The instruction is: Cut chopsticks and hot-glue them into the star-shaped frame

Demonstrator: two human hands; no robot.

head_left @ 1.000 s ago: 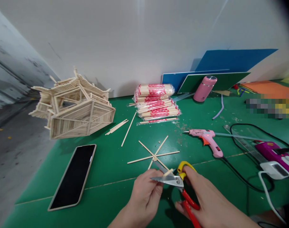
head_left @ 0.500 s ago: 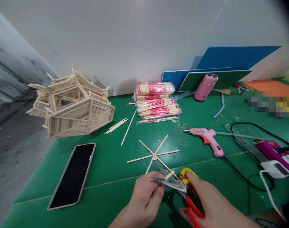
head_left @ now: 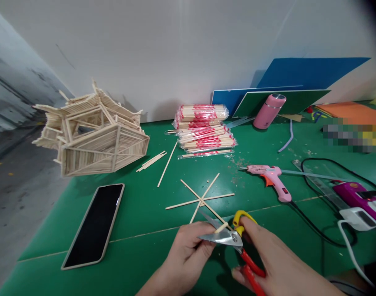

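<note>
My left hand [head_left: 189, 253] is closed on a thin wooden stick [head_left: 221, 227], whose short end pokes out past the fingers. Around that end sit the parted blades of a pair of scissors [head_left: 228, 237] with red and yellow handles. My right hand [head_left: 268, 250] grips those handles, fingers in the loops. Just beyond both hands, three long sticks [head_left: 184, 204] lie crossed like a star on the green tabletop [head_left: 138, 263]. One of them passes partly behind the scissors.
A stick-built model house [head_left: 92, 144] stands at left, behind a phone [head_left: 94, 226]. Farther back are loose sticks [head_left: 152, 161], wrapped chopstick bundles [head_left: 206, 135] and a pink bottle [head_left: 270, 111]. To the right lie a pink glue gun [head_left: 268, 176], its cord and a purple device [head_left: 357, 199].
The camera view has shifted slightly. Both hands and the scissors hold almost the same pose, with the blades still parted around the stick's end.
</note>
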